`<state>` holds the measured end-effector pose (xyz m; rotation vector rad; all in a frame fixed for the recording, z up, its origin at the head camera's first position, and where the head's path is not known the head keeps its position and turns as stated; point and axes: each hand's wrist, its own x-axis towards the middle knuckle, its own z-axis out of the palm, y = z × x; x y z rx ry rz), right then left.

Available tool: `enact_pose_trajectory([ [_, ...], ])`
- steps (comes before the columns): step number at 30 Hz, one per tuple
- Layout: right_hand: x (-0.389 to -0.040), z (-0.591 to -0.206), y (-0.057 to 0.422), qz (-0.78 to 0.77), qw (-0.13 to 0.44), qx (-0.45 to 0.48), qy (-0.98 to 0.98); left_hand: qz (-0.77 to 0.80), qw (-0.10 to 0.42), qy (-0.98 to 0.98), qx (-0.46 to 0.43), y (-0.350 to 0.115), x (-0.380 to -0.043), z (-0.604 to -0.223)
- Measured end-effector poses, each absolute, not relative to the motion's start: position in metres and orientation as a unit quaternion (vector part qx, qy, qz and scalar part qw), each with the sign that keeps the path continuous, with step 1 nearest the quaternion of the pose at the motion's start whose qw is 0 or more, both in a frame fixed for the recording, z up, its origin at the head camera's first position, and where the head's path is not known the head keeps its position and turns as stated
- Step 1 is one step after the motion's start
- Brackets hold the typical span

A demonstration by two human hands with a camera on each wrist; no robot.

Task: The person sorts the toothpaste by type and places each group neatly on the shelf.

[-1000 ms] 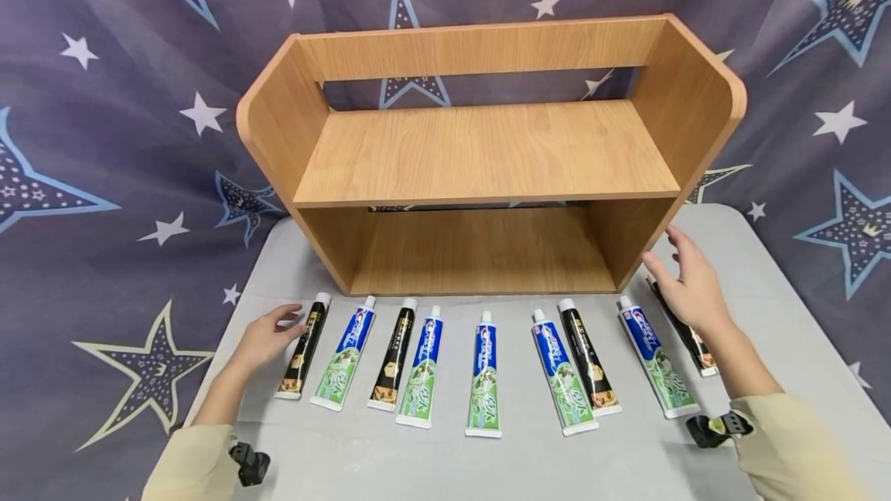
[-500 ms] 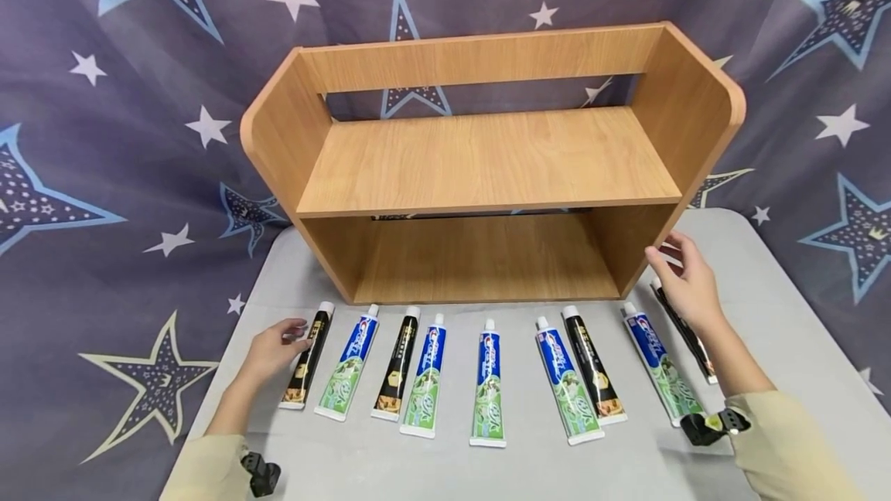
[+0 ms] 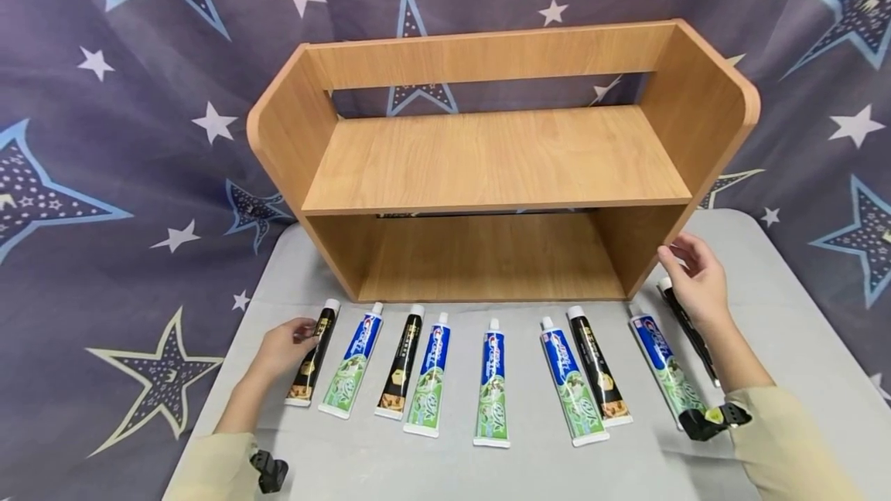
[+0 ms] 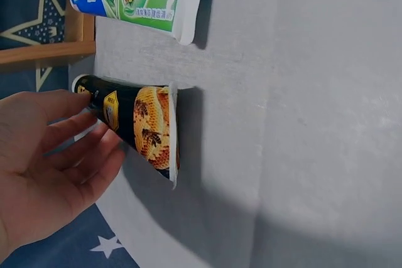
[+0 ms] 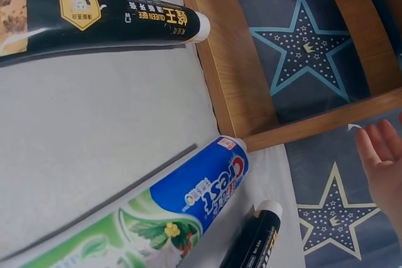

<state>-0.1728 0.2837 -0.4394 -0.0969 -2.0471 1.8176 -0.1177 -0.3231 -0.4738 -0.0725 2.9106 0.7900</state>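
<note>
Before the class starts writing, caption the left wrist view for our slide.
Left hand at a black honeycomb-print tube, a Crest tube nearby on the gray surface.

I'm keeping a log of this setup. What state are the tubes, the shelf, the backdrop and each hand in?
Leftmost black tube: capped, lying down
Other three black tubes: capped, lying down
Five blue-green tubes: capped, lying down
Wooden shelf: standing upright
Star backdrop: hanging, with folds
Left hand: at the leftmost black tube, grip unclear
Right hand: fingers loosely bent, holding nothing
</note>
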Motion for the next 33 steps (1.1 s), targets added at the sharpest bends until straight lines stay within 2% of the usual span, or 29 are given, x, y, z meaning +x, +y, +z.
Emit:
enact_pose_trajectory([
  [13,-0.172,-0.437,0.282,0.745,0.201,-0.049,-0.634,0.254,0.105,0.96,-0.06,-0.314,-0.122,-0.469],
  [33,-0.176,-0.438,0.278,0.741,0.18,-0.099,-0.64,0.241,0.132,0.958,-0.084,-0.305,-0.117,-0.463],
])
